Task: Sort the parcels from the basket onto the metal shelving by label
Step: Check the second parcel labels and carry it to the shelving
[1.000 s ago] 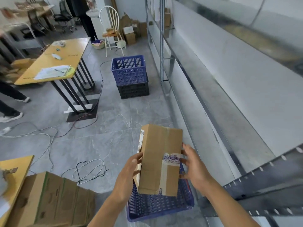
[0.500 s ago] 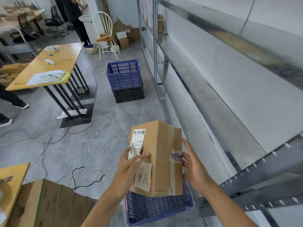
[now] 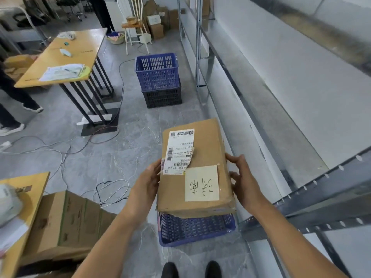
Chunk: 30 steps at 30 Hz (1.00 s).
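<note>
Cardboard box [image 3: 195,167] sits pinched between your left hand [image 3: 147,182] and right hand [image 3: 242,181], above the basket [image 3: 192,229]. Loosen either side and it could drop; misread the note [image 3: 201,183] and it lands on the wrong shelf [image 3: 267,109].

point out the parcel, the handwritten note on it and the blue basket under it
parcel [image 3: 208,145]: head view, bare cardboard on its top face
handwritten note [image 3: 201,183]: head view, middle of the pale paper
blue basket [image 3: 192,229]: head view, its near mesh wall

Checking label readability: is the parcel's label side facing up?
Yes: the parcel lies flat between both hands, shipping label and handwritten note on top.
</note>
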{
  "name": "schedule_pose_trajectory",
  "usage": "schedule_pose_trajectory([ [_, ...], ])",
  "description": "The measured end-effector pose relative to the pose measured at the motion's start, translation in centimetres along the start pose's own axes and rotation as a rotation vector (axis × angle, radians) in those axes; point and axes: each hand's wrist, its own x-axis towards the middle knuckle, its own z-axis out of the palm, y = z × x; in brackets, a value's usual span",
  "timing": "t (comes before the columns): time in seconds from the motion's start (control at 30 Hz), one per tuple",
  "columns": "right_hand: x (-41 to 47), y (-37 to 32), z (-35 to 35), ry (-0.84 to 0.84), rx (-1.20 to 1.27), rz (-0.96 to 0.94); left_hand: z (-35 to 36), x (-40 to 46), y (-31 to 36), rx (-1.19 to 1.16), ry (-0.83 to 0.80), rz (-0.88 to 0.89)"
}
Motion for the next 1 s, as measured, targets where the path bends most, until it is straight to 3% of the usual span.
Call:
schedule_pose_trajectory([
  [0.17,0.2,0.6,-0.5,-0.009,0.097,0.003,-0.8,-0.6,0.6,0.115,-0.098,0.001],
  [0.43,1.1,0.3,-1.0,-0.011,0.023,-0.058,-1.4,-1.4,0.6,0.101,-0.235,-0.084],
  [0.6,1.5,-0.7,-1.2,-0.120,0.045,0.104,-2.5,-1.3,1.2,0.159,-0.255,-0.101],
  [0.83,0.7,-0.4,-0.3,-0.194,0.080,0.126,-3.6,-1.4,2.1,0.105,-0.494,-0.345],
  [0.9,0.7,-0.2,-0.2,-0.185,0.093,0.124,-3.7,-1.5,1.8,0.105,-0.448,-0.337],
  [1.0,0.9,-0.3,-0.3,-0.113,0.194,0.107,-4.2,-1.3,1.0,0.106,-0.226,-0.258],
])
